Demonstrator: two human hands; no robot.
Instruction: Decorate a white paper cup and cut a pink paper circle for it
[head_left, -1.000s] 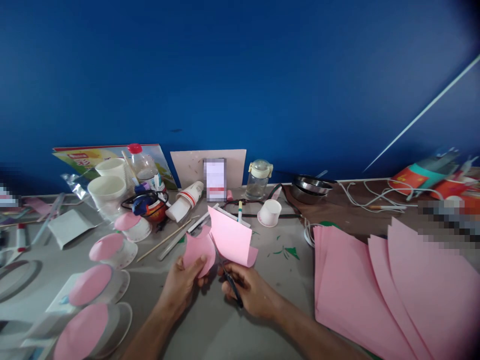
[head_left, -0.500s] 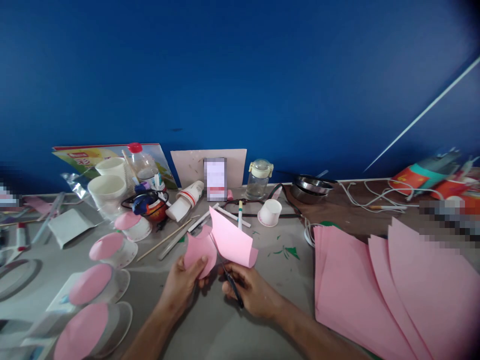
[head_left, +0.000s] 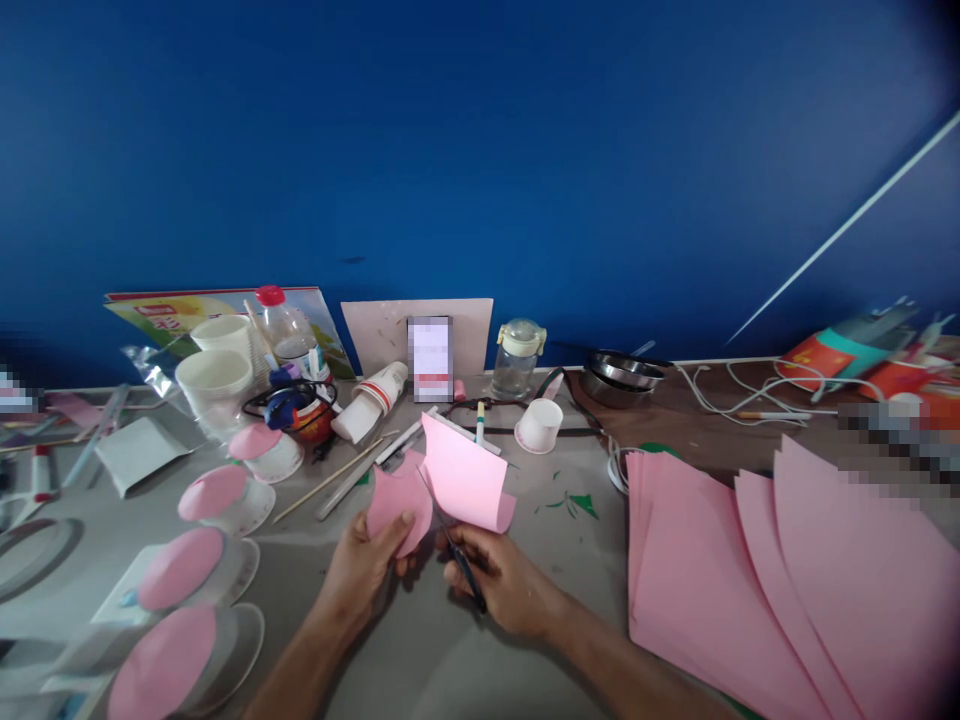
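Near the middle of the table, my left hand (head_left: 373, 550) pinches a piece of pink paper (head_left: 400, 508) with a curved cut edge, thumb on top. My right hand (head_left: 499, 575) is wrapped round a pair of scissors (head_left: 466, 570) with dark handles. The blades point up and to the left, at the cut between the held part and a larger curled pink flap (head_left: 465, 475). Whether that flap is still joined to the held part I cannot tell. To the left, several white paper cups (head_left: 244, 560) lie tilted with pink paper rounds over one end.
A stack of pink paper sheets (head_left: 697, 560) lies at the right. A small white cup (head_left: 539, 426), a glass jar (head_left: 517, 360) and a phone (head_left: 430, 358) stand at the back. Green scraps (head_left: 581, 505) and a wooden stick (head_left: 330, 478) lie on the table (head_left: 555, 650).
Both hands stay nearly in place. The curled pink flap has shifted very slightly downward, and the scissor blades look a little changed in angle.
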